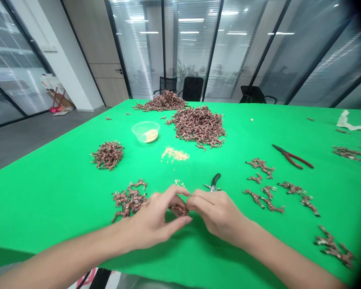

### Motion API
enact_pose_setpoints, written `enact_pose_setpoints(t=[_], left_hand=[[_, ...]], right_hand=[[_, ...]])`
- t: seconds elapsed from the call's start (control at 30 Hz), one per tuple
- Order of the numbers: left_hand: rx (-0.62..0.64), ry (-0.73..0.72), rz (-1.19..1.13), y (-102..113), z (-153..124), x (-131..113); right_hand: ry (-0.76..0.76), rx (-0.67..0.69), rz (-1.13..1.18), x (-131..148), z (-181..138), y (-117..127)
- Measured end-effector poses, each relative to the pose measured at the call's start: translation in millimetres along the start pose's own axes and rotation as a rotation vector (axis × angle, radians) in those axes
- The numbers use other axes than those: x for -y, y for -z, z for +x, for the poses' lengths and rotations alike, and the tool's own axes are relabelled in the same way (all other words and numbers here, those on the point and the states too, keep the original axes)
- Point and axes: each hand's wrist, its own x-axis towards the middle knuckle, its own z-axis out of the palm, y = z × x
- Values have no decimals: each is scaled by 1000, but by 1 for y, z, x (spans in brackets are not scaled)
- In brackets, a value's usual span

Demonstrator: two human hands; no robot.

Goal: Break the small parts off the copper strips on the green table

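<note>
My left hand (156,218) and my right hand (216,212) meet near the front of the green table (63,192). Together they pinch one small brown copper-coloured piece (179,210) between the fingertips. Small black-handled pliers (213,182) lie just beyond my right hand. A little heap of the same brown pieces (129,198) lies beside my left hand. A few tiny gold beads (178,182) sit just beyond my fingers.
A big pile of brown pieces (198,126) and another (162,102) lie farther back. A clear plastic bowl (145,131) holds gold beads, with loose beads (175,153) nearby. Red-handled pliers (291,156) and scattered brown pieces (270,194) lie to the right. Office chairs stand behind.
</note>
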Motion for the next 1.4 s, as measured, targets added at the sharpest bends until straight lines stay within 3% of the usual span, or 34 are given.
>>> enact_pose_setpoints(t=[0.2, 0.33, 1.07, 1.4], left_hand=[[-50, -59, -58, 0, -1, 4], [-68, -83, -116, 1, 1, 2], [-55, -39, -105, -1, 1, 1], [-33, -11, -108, -3, -1, 3]], right_hand=[[-120, -70, 337, 1, 2, 4], [-137, -108, 414, 4, 5, 7], [-74, -80, 216, 3, 1, 4], [13, -59, 23, 6, 0, 6]])
